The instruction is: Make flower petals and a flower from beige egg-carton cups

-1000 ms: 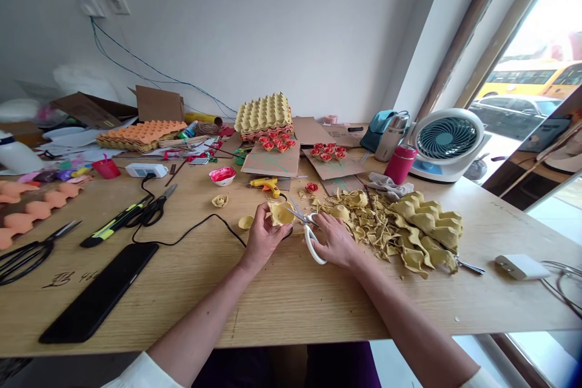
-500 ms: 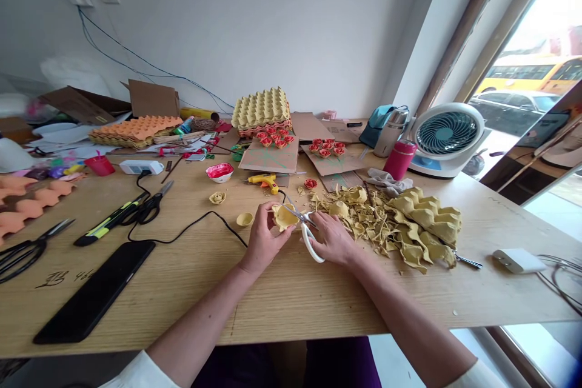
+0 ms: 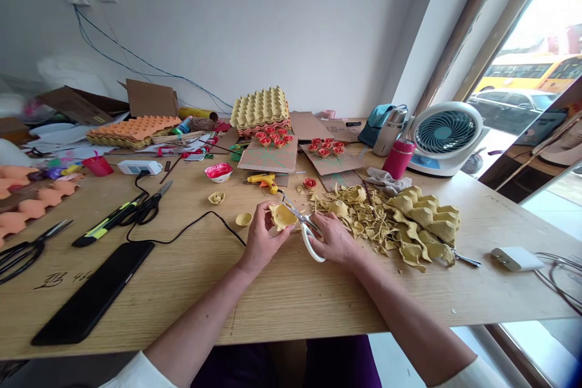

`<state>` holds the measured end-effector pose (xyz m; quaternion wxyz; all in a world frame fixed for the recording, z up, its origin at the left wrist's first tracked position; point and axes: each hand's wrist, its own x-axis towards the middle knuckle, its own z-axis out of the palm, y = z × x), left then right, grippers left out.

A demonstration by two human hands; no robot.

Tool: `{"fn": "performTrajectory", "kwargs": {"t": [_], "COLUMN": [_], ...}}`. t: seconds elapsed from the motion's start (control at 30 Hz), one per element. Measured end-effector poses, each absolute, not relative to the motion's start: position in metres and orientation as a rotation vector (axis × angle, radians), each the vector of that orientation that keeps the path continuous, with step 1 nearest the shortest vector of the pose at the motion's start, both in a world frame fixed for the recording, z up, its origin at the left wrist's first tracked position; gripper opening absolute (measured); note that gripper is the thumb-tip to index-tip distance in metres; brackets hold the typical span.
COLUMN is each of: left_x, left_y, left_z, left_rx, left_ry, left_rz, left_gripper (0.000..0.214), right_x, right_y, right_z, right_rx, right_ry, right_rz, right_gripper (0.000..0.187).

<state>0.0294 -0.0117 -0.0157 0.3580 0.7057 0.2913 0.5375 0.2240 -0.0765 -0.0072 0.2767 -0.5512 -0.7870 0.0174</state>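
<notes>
My left hand (image 3: 261,236) pinches a yellow egg-carton cup (image 3: 282,216) just above the wooden table (image 3: 291,297). My right hand (image 3: 334,239) grips white-handled scissors (image 3: 305,231), whose blades reach into the cup's edge. Right of my hands lies a heap of yellow carton scraps (image 3: 364,215) and a cut-up carton piece (image 3: 430,224). A small yellow cup (image 3: 244,219) and a rolled yellow flower (image 3: 217,197) sit on the table left of my left hand.
A yellow glue gun (image 3: 266,180) with a black cord lies behind my hands. Black scissors (image 3: 148,209), a utility knife (image 3: 104,224) and a black phone (image 3: 93,291) lie at left. Stacked egg trays (image 3: 261,110), red paper flowers on cardboard (image 3: 273,151), a red bottle (image 3: 399,159) and a fan (image 3: 445,136) stand at the back.
The scissors' blades have closed further into the yellow cup, and my hands have shifted slightly. The view has dropped a little.
</notes>
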Motion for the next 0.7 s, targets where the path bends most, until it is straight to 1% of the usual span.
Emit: {"fn": "performTrajectory", "kwargs": {"t": [0.43,0.7], "left_x": [0.0197,0.0205], "left_y": [-0.0082,-0.0077], "left_z": [-0.0122,-0.0139], "left_rx": [1.799,1.822], "left_ry": [0.687,0.669], "left_rz": [1.322,1.248], "left_gripper": [0.052,0.046], "right_x": [0.229,0.2266], "right_y": [-0.0736,-0.0746], "right_z": [-0.0086,-0.0084], "right_rx": [-1.396,-1.463], "right_ry": [-2.154,-2.101], "right_rz": [-0.017,-0.04], "right_gripper": [0.02,0.02]}}
